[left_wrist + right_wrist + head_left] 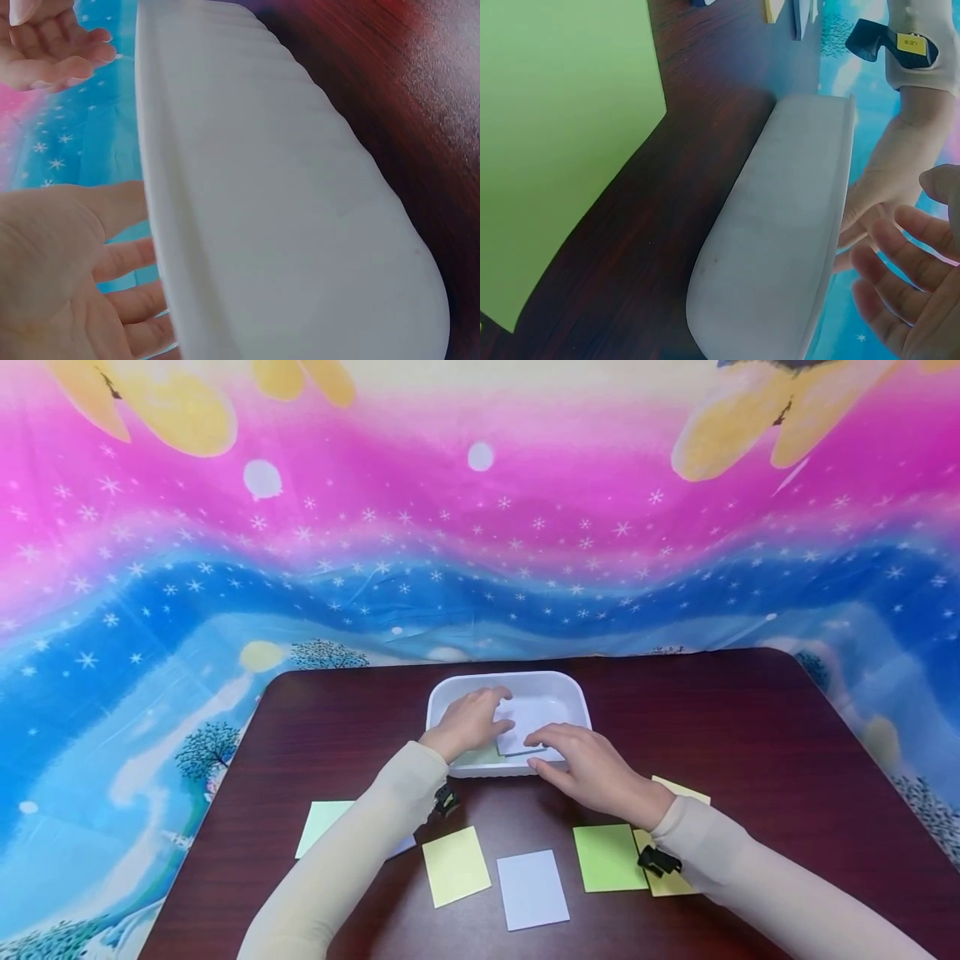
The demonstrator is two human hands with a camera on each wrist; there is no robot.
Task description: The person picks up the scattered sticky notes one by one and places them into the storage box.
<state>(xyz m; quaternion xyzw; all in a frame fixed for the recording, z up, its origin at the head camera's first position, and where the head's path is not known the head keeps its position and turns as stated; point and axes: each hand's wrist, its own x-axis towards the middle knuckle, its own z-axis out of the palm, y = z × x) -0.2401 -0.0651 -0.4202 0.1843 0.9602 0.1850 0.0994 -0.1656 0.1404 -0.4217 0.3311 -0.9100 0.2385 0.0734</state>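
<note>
A white plastic tray (510, 678) stands toward the back of the table. Inside it lie a pale lavender-white square pad (517, 742) and a green piece (487, 755), the latter partly covered by the pad and the left hand. My left hand (467, 723) reaches over the tray's left side with fingers spread and loosely bent. Over the front right rim is my right hand (592, 770), its fingers loosely curved above the pad. The right wrist view shows nothing in the right fingers (911, 262). In the left wrist view the tray's wall hides the left fingertips.
Square sticky-note pads lie on the dark table in front: light green (322, 823), yellow (456, 867), lavender-white (533, 890) and bright green (611, 858). Two yellow ones and another lavender one are partly under the forearms. A patterned cloth (480, 527) hangs behind.
</note>
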